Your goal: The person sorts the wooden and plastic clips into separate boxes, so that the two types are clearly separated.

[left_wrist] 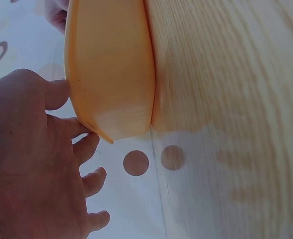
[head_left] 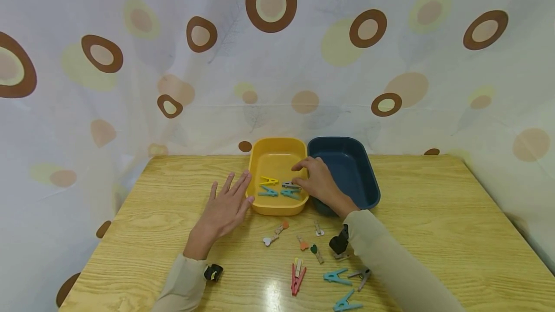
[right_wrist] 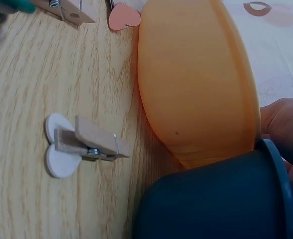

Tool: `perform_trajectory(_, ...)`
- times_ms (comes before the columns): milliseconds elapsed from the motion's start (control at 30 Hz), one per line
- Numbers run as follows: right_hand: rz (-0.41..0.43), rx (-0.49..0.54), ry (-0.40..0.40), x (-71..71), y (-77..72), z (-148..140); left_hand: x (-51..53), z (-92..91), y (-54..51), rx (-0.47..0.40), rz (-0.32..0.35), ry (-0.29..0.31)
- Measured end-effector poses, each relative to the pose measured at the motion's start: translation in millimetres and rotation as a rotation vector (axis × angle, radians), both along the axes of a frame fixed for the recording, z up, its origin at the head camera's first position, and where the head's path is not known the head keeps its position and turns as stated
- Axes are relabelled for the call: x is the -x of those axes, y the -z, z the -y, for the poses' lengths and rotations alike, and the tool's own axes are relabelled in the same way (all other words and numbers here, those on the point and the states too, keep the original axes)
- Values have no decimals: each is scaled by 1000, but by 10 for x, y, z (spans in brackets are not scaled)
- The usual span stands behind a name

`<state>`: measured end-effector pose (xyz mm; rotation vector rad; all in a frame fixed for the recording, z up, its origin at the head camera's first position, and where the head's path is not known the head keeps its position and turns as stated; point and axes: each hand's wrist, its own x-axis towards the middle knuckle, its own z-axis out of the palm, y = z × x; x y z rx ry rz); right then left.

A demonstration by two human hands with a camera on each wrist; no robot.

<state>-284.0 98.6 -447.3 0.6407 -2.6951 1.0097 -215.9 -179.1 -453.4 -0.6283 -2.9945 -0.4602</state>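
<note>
A yellow plastic tub (head_left: 277,210) holds several clothespins: a yellow one (head_left: 269,180), a grey one (head_left: 289,185) and two light blue ones. Its left rim is touched by the spread, fairly straight fingers of my left hand (head_left: 223,211); the left wrist view shows thumb and fingertips at that rim. My right hand (head_left: 320,181) reaches over the tub's right side, thumb and index finger apart, nothing visible between them, close by the grey clothespin. Only a little of this hand shows in the right wrist view, behind the rims.
Against the yellow tub's right side stands a dark blue tub (head_left: 347,172). Nearer on the wooden table lie small wooden clips with hearts, such as a white-heart clip (right_wrist: 89,144), a red clothespin (head_left: 297,280), light blue clothespins (head_left: 337,277) and a grey clothespin (head_left: 363,276).
</note>
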Motion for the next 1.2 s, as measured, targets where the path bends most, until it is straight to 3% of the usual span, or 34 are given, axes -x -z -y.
perform_trajectory(433, -6, 62, -64, -137, -95, -101, -13, -7, -34, 18, 15, 5)
perform_trajectory(733, -16, 99, -122, -313, -146, -175, -17, -5, -13, 19, 5, 7)
perform_trajectory(1200, -61, 94, -138, -634, -265, -295, -27, -5, -13, 4, 3, 10)
